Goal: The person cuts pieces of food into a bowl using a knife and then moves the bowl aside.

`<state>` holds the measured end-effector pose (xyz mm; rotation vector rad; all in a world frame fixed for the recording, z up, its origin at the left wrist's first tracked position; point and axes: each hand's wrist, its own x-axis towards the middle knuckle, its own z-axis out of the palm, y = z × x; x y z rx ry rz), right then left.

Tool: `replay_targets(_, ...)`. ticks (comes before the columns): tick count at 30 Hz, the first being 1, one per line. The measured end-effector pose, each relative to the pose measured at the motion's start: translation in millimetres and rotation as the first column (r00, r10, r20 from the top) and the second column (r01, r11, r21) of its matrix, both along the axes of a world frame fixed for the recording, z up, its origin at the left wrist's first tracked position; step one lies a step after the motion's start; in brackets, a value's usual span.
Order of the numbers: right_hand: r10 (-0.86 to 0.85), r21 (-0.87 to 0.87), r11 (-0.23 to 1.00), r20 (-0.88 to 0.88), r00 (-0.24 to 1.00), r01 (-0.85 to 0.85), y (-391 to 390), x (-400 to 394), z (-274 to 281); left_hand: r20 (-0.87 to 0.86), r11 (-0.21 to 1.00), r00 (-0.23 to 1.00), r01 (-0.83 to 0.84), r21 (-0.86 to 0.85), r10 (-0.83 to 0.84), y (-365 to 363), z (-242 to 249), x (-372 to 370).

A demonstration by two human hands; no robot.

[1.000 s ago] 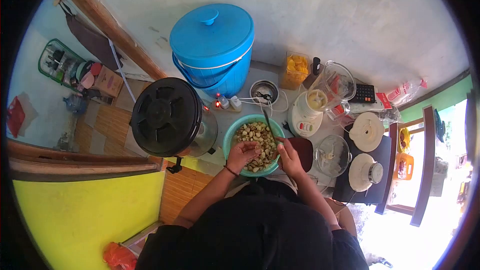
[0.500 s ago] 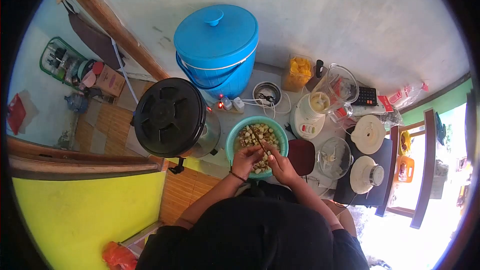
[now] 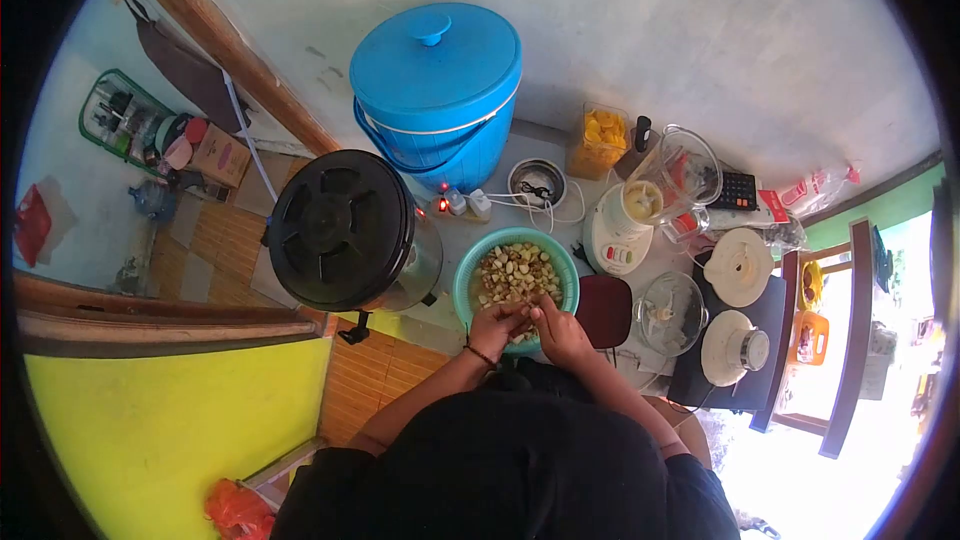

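A mint-green plastic basin stands in front of me, holding many small pale and brownish pieces that look like garlic cloves. Over its near side my two hands meet, fingertips touching. My left hand, with a dark bracelet at the wrist, is closed in a pinch around something too small to name. My right hand is also closed, thumb and forefinger pressed together beside the left fingertips. Whatever it grips is hidden by the fingers; the thin dark knife-like tool seen earlier does not show clearly.
A large blue lidded bucket and a black-lidded dispenser stand behind and left. To the right are a white blender, a clear bowl, a dark red board and a tub of yellow chips. Cables lie behind the basin.
The thin dark knife-like tool that pointed up and away from between my hands is no longer clearly visible. My hands have drawn closer together, and the view has shifted slightly.
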<state>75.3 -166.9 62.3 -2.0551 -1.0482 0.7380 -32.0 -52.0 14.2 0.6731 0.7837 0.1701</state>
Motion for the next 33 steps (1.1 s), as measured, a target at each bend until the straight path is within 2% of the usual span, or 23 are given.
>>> replay_targets(6, 0.035, -0.112, 0.993, 0.045, 0.998, -0.03, 2.1, 1.5, 5.2, -0.074, 0.996, 0.993, 0.092, -0.022, -0.093, -1.0, 0.7, -0.7)
replay_targets(9, -0.018, -0.089, 0.996, 0.026, 0.999, 0.021, 3.0, 2.9, 6.2, -0.1, 0.965, 0.972, 0.226, 0.13, -0.214, 5.6, -3.3, -5.1)
replay_targets(10, -0.042, -0.054, 0.998, 0.026, 0.999, 0.043, 2.4, 4.0, 2.9, -0.2, 0.902, 0.954, 0.28, 0.328, -0.224, 7.2, -1.0, -4.4)
replay_targets(12, -0.088, 0.016, 0.996, 0.023, 0.996, 0.088, 1.3, 7.3, -6.1, -0.389, 0.646, 0.905, 0.402, 0.649, -0.173, 10.5, 5.1, -1.8)
replay_targets(15, -0.114, 0.031, 0.993, -0.022, 0.993, 0.115, 0.6, 9.9, -8.3, -0.327, 0.387, 0.945, 0.308, 0.869, -0.019, 15.7, -17.6, 5.5)
replay_targets(18, -0.088, 0.024, 0.996, -0.031, 0.996, 0.088, -0.4, 10.4, -7.5, -0.544, 0.108, 0.837, 0.547, 0.83, -0.057, 22.6, -26.8, 19.2)
replay_targets(21, -0.059, -0.032, 0.998, -0.04, 0.997, 0.058, -2.5, 12.0, 1.0, -0.546, 0.023, 0.835, 0.548, 0.836, -0.066, 28.7, -40.0, 25.0)
replay_targets(24, -0.088, -0.01, 0.996, -0.144, 0.986, 0.087, -2.8, 13.0, 7.4, -0.406, 0.202, 0.907, 0.421, 0.884, -0.112, 27.0, -26.6, 27.4)
replay_targets(25, -0.108, 0.014, 0.994, -0.155, 0.982, 0.112, -2.7, 12.4, 7.0, -0.261, 0.414, 0.954, 0.3, 0.86, -0.148, 25.0, -27.8, 26.3)
replay_targets(27, -0.148, 0.06, 0.985, -0.177, 0.973, 0.161, -2.7, 12.2, 6.4, 0.044, 0.773, 0.993, 0.059, 0.632, -0.112, 17.7, -28.8, 23.8)
replay_targets(29, -0.116, 0.034, 0.991, -0.206, 0.972, 0.126, -3.2, 15.9, 9.6, 0.065, 0.907, 0.995, 0.038, 0.419, -0.072, 14.4, -26.9, 23.1)
replay_targets(33, -0.084, 0.023, 0.996, -0.199, 0.977, 0.09, -1.7, 16.2, 13.1, 0.084, 0.99, 0.996, -0.023, 0.136, 0.012, 10.6, -6.1, 20.2)
